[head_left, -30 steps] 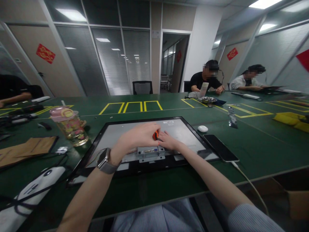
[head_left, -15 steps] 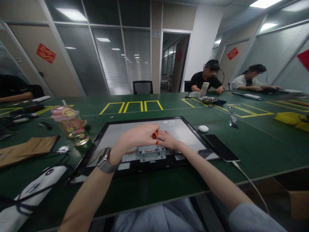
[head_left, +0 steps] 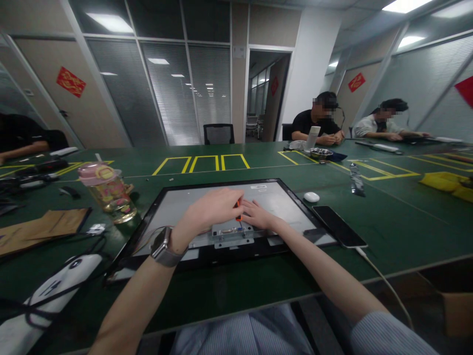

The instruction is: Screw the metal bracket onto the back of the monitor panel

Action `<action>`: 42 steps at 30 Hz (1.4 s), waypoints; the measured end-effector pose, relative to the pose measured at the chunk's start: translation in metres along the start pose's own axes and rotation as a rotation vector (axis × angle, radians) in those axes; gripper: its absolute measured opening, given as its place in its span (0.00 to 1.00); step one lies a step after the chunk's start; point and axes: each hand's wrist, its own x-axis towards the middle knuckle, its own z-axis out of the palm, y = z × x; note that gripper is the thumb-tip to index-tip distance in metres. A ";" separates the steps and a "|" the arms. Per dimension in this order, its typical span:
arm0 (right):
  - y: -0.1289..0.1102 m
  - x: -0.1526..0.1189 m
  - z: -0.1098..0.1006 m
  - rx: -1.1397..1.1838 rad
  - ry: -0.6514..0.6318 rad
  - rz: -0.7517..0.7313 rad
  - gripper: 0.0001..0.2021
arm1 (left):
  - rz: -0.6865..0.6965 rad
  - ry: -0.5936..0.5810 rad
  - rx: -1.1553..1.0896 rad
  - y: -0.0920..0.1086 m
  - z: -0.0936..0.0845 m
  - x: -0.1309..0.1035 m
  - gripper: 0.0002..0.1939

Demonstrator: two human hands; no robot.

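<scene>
A flat display panel (head_left: 291, 203) with a grey back and black frame lies on the green table in front of me. My left hand (head_left: 212, 208), wearing a watch (head_left: 164, 249), is closed from above around a screwdriver (head_left: 238, 213) with an orange and black handle. Its shaft points down at a metal bracket (head_left: 232, 240) with connector ports, near the panel's close edge. The tip's exact contact is too small to tell. My right hand (head_left: 258, 216) rests on the panel with fingers stretched out, the fingertips beside the screwdriver.
Right of the panel are a phone (head_left: 338, 226) with a white cable and a white earbud case (head_left: 311, 197). To the left stand a pink-lidded bottle (head_left: 109, 192), a brown paper envelope (head_left: 40, 229) and a white power strip (head_left: 55, 291). Several people sit around the table.
My left hand and wrist have turned slightly, and the screwdriver handle has rotated with them. My right hand stays in place. A person across the table has brought their hands closer together.
</scene>
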 end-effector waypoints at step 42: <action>0.015 -0.009 -0.036 0.598 -0.256 -0.252 0.31 | 0.102 -0.085 -0.212 -0.005 -0.002 0.002 0.11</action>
